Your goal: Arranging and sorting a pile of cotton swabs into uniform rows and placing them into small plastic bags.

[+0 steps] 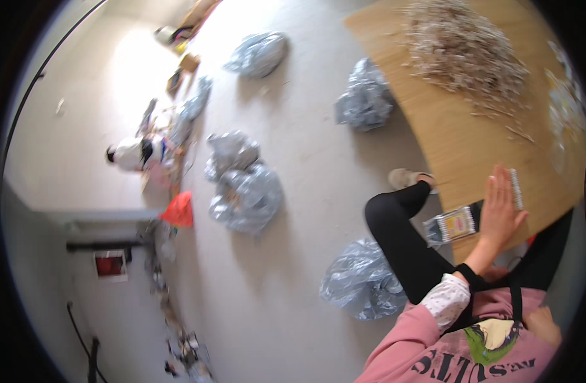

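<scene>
While the head camera looks down and left, the left hand (pixel 500 207) lies flat on the wooden table (pixel 459 140), fingers straight, together and fully extended, gripping nothing. Its fingertips lie against a short row of thin pale sticks (pixel 516 189), lined up side by side near the table's near edge. Just left of the palm, a small flat packet (pixel 451 226) with a yellow and white face sits at the table edge, partly overhanging. The right hand (pixel 543 321) shows only as a blurred patch at lower right, against the pink sweatshirt; finger state cannot be told. A large loose heap of pale sticks (pixel 462 48) covers the far end of the table, well apart from the hand. Crumpled silver bags (pixel 245 195) lie on the floor to the left.
</scene>
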Available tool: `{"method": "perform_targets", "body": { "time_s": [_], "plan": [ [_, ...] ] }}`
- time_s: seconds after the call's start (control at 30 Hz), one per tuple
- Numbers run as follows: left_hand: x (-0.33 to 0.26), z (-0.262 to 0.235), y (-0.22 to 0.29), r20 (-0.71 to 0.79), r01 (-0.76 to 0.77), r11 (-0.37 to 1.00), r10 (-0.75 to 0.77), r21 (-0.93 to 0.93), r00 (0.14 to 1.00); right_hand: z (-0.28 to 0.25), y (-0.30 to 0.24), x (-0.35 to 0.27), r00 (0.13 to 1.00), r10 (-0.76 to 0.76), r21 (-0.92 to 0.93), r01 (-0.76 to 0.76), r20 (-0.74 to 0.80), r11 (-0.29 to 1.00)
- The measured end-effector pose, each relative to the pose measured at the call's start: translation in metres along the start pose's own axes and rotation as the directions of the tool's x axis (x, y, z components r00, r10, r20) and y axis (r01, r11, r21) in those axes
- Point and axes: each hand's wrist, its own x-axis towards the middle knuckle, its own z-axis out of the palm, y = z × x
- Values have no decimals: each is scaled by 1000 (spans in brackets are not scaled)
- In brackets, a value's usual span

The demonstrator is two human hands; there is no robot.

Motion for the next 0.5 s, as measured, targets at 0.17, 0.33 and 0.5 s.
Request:
{"method": "perform_targets", "body": {
  "time_s": [0.17,0.33,0.5],
  "plan": [
    [4,-10,12,55,-22,998,19,62,998,-1,-29,-49,985,172,16,-171,-15,985],
    [4,-20,8,77,-5,992,-5,129,997,-109,-115,35,987,156,6,-157,32,988],
    [5,-18,14,97,-8,986,-8,168,995,-137,-120,46,990,132,-14,-131,59,991]
  ]
}}
